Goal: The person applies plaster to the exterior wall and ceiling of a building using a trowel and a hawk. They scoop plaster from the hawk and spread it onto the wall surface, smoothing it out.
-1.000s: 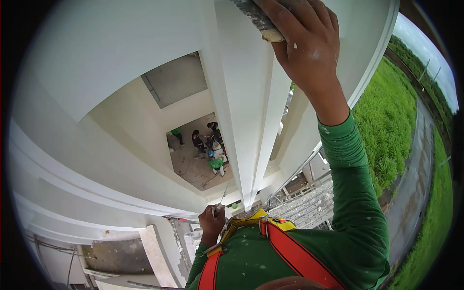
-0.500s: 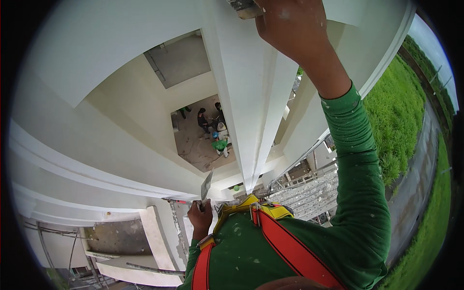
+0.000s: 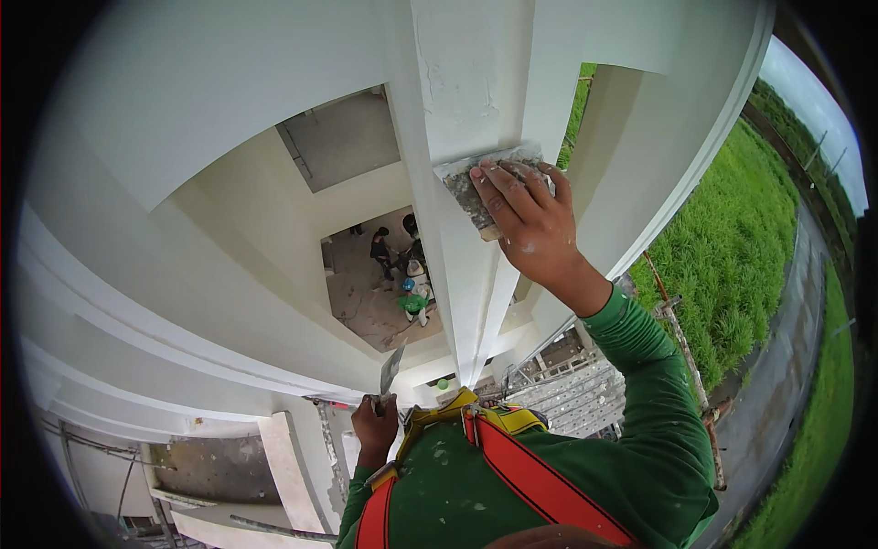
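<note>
In the head view, the right hand (image 3: 540, 224) has its grip clenched on a wide, crusted grey scraper (image 3: 468, 197), which lies against the white column (image 3: 471, 82); lower down, near the yellow harness strap (image 3: 439, 410), the left hand (image 3: 375, 425) grasps a narrow putty knife (image 3: 391, 368), blade pointing away from the body

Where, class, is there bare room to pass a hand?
Along the white column above the scraper in the right hand, and seemingly below it, toward the yellow strap. Crowded: around the left hand, its putty knife and that strap.
</note>
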Demonstrator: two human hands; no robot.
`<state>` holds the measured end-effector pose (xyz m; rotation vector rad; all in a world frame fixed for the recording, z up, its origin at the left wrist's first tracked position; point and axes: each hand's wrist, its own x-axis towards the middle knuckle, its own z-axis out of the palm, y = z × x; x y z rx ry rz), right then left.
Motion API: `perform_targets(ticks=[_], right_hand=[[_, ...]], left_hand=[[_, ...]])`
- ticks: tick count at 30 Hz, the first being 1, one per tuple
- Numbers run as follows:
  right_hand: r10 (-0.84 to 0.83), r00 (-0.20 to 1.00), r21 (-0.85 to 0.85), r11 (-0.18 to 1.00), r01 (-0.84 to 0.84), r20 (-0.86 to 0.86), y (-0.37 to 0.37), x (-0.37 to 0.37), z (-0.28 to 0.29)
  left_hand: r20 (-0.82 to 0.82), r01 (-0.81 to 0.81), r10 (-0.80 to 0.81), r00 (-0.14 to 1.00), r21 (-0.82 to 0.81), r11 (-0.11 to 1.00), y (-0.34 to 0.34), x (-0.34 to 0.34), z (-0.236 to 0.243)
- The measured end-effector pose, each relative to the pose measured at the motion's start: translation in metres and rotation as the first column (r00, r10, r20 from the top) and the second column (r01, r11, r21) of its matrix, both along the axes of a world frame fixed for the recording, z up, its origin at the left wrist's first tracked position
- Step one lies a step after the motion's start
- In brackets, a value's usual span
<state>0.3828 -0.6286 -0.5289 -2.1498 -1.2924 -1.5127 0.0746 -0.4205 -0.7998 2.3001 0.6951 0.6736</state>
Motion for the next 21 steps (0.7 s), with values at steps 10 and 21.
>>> perform_targets(ticks=[10, 21], right_hand=[[0.027, 0.900, 0.192, 0.974, -0.122, 0.435, 0.017, 0.043, 0.234], [-0.040, 0.999, 0.066, 0.997, 0.040, -0.010, 0.018, 0.030, 0.010]], left_hand=[[0.004, 0.040, -0.040, 0.999, -0.028, 0.999, 0.006, 0.008, 0.001], [0.014, -0.034, 0.034, 0.999, -0.014, 0.999, 0.015, -0.009, -0.003]])
